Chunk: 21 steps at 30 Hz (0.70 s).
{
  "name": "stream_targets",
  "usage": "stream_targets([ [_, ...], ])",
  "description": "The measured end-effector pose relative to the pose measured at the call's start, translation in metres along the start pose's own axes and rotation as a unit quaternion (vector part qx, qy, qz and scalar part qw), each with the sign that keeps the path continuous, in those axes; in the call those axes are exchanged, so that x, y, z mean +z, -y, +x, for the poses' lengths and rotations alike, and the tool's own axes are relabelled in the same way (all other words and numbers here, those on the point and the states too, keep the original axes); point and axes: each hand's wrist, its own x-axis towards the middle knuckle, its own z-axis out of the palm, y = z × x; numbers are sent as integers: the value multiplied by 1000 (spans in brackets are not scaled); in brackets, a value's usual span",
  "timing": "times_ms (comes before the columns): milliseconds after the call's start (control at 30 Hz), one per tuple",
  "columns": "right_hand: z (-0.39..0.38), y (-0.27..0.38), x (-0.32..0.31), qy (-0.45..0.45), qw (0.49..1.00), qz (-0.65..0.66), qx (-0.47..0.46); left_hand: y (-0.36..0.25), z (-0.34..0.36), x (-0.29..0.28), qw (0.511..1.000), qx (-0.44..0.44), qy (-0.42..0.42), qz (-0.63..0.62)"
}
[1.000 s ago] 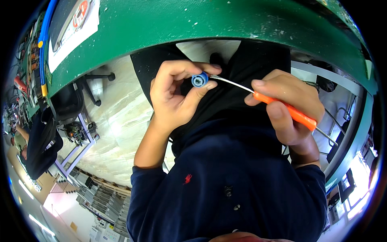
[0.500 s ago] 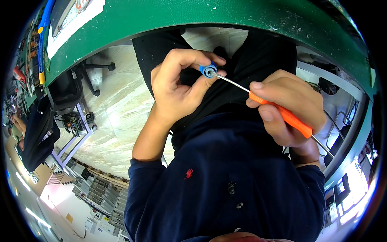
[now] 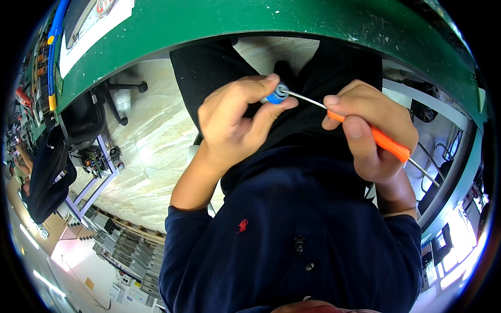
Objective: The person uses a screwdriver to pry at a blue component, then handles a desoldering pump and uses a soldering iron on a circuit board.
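Green table [image 3: 235, 26]: surface finely pebbled, scuffed with pale specks, front edge bowed by the lens. White sheet [image 3: 87, 40] flat on the table's left part. Black chair [image 3: 86, 122] off the table's near edge, left side; floor [image 3: 143, 135] below the table pale, glossy, veined like marble.

Work was held off the table's near edge, above dark trousers [image 3: 336, 60]. Blue part [image 3: 275, 97]: short, round, smooth, apparently plastic, hollow at one end with a greyish inside. Screwdriver [image 3: 392, 145]: orange handle, thin shiny metal shaft, rod also showing behind the handle. Shaft end at the hollow's mouth; depth inside could not be told.

Left hand [image 3: 229, 119] pinched the blue part between thumb and forefinger, open end facing right. Right hand [image 3: 374, 133] had fingers curled around the orange handle, thumb along it.
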Motion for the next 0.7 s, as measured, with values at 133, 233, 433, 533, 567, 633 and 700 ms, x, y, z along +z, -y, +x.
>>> stream_targets([
  [133, -2, 0, -4, -2, 998, 44, 54, -5, 3, 7, 1000, 17, -12, 23],
  [233, -1, -2, -10, 11, 996, 55, 71, -5, 6, 12, 999, 45, -21, 21],
  [433, -4, -2, -15, 23, 992, 53, 111, -8, 8, 10, 997, 61, 24, 47],
  [533, -6, -6, -17, 28, 993, 65, 98, -10, 10, 10, 995, 66, 45, 54],
  [567, -7, -6, -18, 27, 992, 69, 100, -10, 10, 9, 995, 67, 52, 55],
  [633, -8, -6, -19, 32, 991, 79, 107, -9, 11, 10, 993, 89, 48, 58],
  [700, -9, -6, -20, 36, 990, 82, 110, -8, 11, 9, 992, 100, 54, 58],
])
